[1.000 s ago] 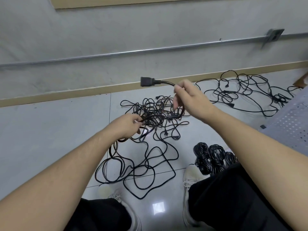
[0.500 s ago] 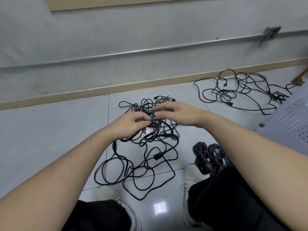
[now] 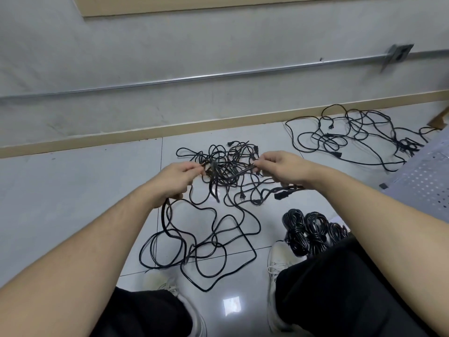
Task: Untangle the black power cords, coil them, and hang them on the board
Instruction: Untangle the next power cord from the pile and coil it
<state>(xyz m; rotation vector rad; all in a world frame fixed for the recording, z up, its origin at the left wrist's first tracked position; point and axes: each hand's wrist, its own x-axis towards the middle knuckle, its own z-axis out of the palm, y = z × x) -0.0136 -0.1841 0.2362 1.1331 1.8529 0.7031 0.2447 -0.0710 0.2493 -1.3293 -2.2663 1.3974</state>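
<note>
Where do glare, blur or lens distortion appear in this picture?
Head view: a bright square glare on the glossy white floor tiles; motion blur on the black cord strands beside the left hand; the silver wall conduit bows from wide-angle distortion.

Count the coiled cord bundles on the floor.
3, side by side by the right shoe: left bundle, middle bundle, right bundle, partly hidden by the leg; more may be hidden.

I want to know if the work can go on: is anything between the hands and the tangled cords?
Nothing visible is. The left hand and the right hand already hold strands of the tangled cords between them, above the floor.
</note>
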